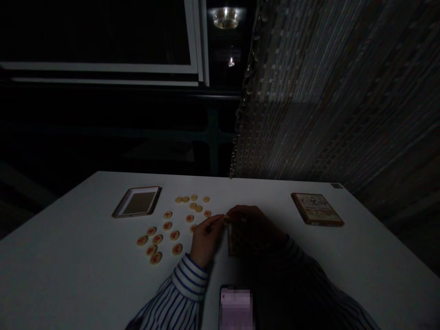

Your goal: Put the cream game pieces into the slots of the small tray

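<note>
My left hand (206, 239) pinches a round Chinese chess piece (226, 220) between thumb and fingers. My right hand (252, 220) meets it from the other side, its fingertips closed on the same piece. Left of my hands, several pale round Chinese chess pieces with red characters (167, 225) lie spread on the white table (92, 256). Farther back are several plain-faced pieces (194, 197). Beneath my right hand, deep shadow partly hides a flat, dark-looking thing (233, 245); its contents are hard to make out.
A shallow open box part (137, 201) sits at the back left. At the right lies a box lid with printed artwork (318, 208). A phone with a lit, blurred screen (237, 309) is at the near edge. Behind the table hangs a string curtain (292, 101) beside a dark window.
</note>
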Demonstrator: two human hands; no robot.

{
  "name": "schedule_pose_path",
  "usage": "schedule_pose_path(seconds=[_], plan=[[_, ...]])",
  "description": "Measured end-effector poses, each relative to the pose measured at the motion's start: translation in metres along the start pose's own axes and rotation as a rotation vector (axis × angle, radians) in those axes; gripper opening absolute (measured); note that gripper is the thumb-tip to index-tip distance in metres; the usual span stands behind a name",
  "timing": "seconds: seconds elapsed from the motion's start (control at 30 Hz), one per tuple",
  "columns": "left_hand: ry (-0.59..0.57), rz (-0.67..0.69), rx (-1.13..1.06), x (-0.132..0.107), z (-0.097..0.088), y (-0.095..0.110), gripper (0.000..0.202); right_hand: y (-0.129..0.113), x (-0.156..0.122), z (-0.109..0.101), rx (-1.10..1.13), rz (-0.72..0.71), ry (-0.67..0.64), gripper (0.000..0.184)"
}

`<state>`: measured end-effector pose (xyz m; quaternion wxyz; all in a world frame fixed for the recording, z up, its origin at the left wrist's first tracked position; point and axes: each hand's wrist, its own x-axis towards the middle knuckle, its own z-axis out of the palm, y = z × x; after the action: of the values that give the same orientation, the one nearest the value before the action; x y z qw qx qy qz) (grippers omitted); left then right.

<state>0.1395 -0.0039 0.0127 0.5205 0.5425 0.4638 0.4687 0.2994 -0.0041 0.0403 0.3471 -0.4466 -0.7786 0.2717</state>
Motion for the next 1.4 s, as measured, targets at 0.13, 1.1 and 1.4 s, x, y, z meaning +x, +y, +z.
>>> schedule_pose_path(seconds=[0.13,1.1,1.4], plan=[[0.012,-0.028,0.019,0.001,-0.001,-0.004,0.025,0.004,-0.002,0.002,0.083,-0.001,-0.015,0.020],[-0.042,-0.105,-0.032,0.001,-0.006,-0.014,0.030,0.013,-0.002,0.006,0.066,0.063,0.027,0.018],[-0.004,-0.188,-0.163,0.003,-0.005,-0.022,0.033,0.019,-0.003,0.010,0.088,0.033,0.008,0.021]])
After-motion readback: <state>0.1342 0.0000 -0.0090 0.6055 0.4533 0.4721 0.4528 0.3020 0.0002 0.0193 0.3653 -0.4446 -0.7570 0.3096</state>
